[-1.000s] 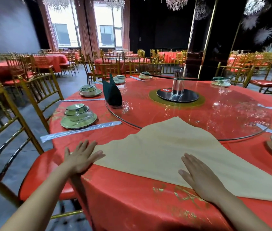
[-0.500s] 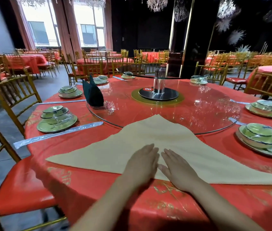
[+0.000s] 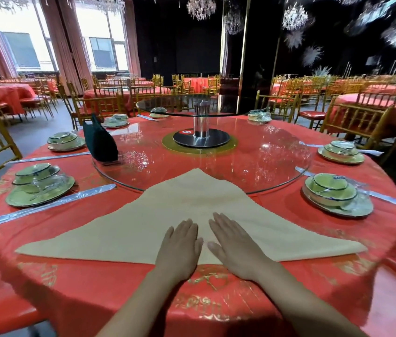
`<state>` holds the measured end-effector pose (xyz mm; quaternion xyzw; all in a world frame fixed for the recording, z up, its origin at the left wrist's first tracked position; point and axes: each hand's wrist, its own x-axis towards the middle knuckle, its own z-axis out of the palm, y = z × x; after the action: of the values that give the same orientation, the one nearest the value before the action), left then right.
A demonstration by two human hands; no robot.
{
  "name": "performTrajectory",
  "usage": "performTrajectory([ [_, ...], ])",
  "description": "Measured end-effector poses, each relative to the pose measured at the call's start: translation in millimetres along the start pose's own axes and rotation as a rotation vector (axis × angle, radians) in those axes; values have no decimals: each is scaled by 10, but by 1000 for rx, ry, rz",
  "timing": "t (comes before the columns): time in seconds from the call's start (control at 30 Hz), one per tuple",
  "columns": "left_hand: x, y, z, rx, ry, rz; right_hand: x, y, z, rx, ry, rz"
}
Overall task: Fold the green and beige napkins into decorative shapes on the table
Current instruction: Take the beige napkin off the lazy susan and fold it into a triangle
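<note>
Seen from above: a round red-clothed table (image 3: 70, 293), with a glass turntable (image 3: 260, 164) filling its middle. Flat across the near side, a beige napkin (image 3: 143, 227) folded into a wide triangle, with the long folded edge running from nine o'clock to three o'clock just ahead of the body and the apex pointing to twelve, lapping over the turntable's rim. Standing upright on the glass at about ten o'clock, well apart from both hands and apparently already shaped: the green napkin (image 3: 100, 142). Laid palm-down at the middle of that long edge, side by side and nearly touching, the left hand (image 3: 180, 249) and the right hand (image 3: 234, 249). Fingers straight and held close together, aimed toward twelve, thumbs turned in toward each other, heels of the palms past the folded edge on the red cover. Pinching nothing, gripping nothing, only pressing flat. Equally near the centre line, so neither hand favoured: left corner far out at nine from the left hand, right corner far out at three from the right. Probably smoothing the crease; next, likely, reaching outward along the long axis for each corner.
</note>
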<state>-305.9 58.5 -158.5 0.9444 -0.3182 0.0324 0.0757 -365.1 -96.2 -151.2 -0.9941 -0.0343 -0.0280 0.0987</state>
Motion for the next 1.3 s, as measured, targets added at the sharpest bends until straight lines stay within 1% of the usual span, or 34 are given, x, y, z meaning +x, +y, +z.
performTrajectory([
  [0.13,15,37,-8,-9,-48,-16,-198,429,-61,-32,-7,91],
  [0.47,8,14,-5,-17,-4,-4,-749,1471,-319,-103,-15,360],
  [0.67,5,21,-8,-18,-20,1,-1036,1842,-512,-118,13,477],
  [0.73,2,27,-3,-20,-21,-10,-1058,1865,-561,-190,51,472],
  [0.77,0,27,-6,-28,-24,-12,-1055,1847,-578,-258,99,432],
  [0.83,-7,23,6,-24,-23,-6,-959,1701,-597,-401,246,340],
  [0.9,-9,32,-3,-32,-20,10,-774,1324,-618,-379,321,282],
  [0.93,-9,42,0,-33,-23,10,-640,1101,-563,-334,359,190],
  [1.0,3,45,8,-15,-32,7,-323,570,-419,-218,384,-15],
  [1.03,8,54,-3,-13,-45,-3,-167,299,-356,-132,359,-85],
  [1.07,14,54,-7,-25,-33,-14,-37,73,-295,-44,310,-104],
  [1.13,6,36,-4,-31,16,-28,122,-198,-147,100,141,-70],
  [1.2,-11,12,34,-37,-35,-43,202,-228,8,95,102,-40],
  [1.3,-28,2,51,-72,-4,-43,202,-200,109,65,94,-33],
])
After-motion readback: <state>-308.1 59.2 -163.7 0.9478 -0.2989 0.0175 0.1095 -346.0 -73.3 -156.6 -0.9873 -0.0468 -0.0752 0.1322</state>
